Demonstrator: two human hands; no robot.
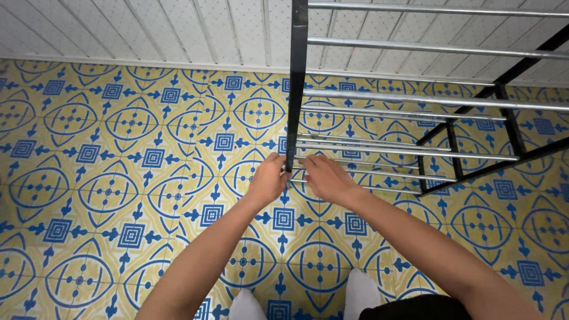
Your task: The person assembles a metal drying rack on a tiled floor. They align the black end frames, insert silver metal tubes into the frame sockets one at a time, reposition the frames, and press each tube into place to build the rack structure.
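— From where is the scene viewed?
— From a single head-worn camera, pointed steeply down at the tiled floor point(118, 195).
— How near is it held?
— At arm's length: the rack point(296, 83) is seen close on the right, the white wall point(148, 29) at the far edge.

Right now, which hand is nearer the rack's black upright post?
Left. The left hand touches the black upright post at its bottom end; the right hand sits just beside it, on the lower rails.

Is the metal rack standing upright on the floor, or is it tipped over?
Upright. The rack stands on the tiled floor, rods stacked in level tiers. Both hands, left and right, meet at its black post.
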